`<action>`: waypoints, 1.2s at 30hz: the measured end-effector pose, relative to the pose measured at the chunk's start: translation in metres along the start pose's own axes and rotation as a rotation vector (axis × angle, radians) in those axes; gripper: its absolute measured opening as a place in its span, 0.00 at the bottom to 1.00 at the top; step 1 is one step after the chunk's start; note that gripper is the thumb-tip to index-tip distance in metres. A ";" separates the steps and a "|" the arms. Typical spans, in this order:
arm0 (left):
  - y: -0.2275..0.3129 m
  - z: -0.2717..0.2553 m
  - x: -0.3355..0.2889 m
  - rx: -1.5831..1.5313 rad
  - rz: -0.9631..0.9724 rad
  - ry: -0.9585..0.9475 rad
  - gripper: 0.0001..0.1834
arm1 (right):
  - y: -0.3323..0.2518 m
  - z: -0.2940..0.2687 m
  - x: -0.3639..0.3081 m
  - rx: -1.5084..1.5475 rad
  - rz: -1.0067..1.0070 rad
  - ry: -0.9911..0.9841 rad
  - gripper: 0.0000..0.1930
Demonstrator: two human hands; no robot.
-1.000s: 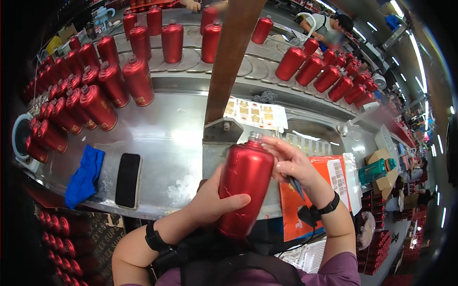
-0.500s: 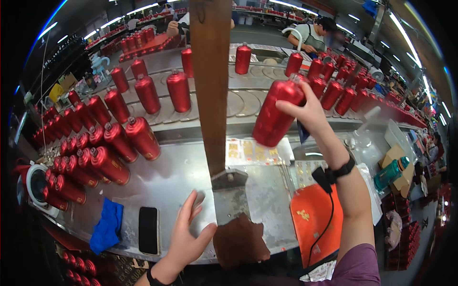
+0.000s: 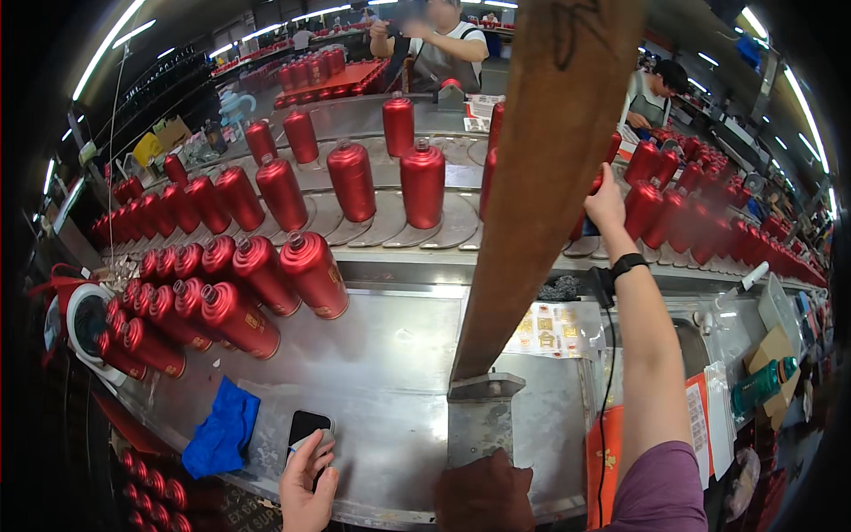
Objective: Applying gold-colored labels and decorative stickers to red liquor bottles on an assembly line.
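My right hand (image 3: 605, 208) reaches far forward to the conveyor, beside the wooden post. Its fingers close on a red bottle (image 3: 596, 185), most of which the post hides. Low in the view, my left hand (image 3: 308, 483) is over the near end of a black phone (image 3: 309, 426). Its fingers are loosely bent with the thumb apart. A small grey patch shows at its fingertips; I cannot make out what it is. Several red bottles (image 3: 316, 277) stand grouped on the metal table (image 3: 381, 381) at the left.
The wooden post (image 3: 542, 177) rises from a metal bracket. More bottles (image 3: 422, 186) line the conveyor. A blue cloth (image 3: 222, 427), a brown cloth (image 3: 484, 493), a sticker sheet (image 3: 554, 330) and an orange sheet (image 3: 606, 457) lie on the table. Co-workers sit beyond the conveyor.
My right hand has carried the red bottle forward from above the table to the conveyor, behind the post. My left hand has drawn back towards the phone. The view has shifted.
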State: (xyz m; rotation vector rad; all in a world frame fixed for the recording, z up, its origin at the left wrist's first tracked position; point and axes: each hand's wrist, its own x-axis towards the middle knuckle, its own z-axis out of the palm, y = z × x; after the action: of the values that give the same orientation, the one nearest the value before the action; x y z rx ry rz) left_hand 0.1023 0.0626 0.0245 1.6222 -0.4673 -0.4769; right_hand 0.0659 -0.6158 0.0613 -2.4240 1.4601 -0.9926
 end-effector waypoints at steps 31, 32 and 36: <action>-0.023 -0.024 -0.004 -0.017 0.001 -0.039 0.26 | -0.292 0.096 -0.043 0.335 -0.615 -0.445 0.44; -0.022 -0.023 -0.005 0.000 0.011 -0.041 0.25 | -0.288 0.093 -0.049 0.315 -0.585 -0.440 0.44; -0.012 -0.018 -0.003 0.010 0.040 -0.034 0.24 | -0.250 0.050 -0.068 0.485 -0.568 -0.288 0.42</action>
State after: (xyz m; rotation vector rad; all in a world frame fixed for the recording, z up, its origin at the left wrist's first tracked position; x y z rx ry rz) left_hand 0.1102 0.0805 0.0139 1.6136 -0.5280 -0.4733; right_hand 0.2586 -0.4402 0.0997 -2.4895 0.3749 -0.8944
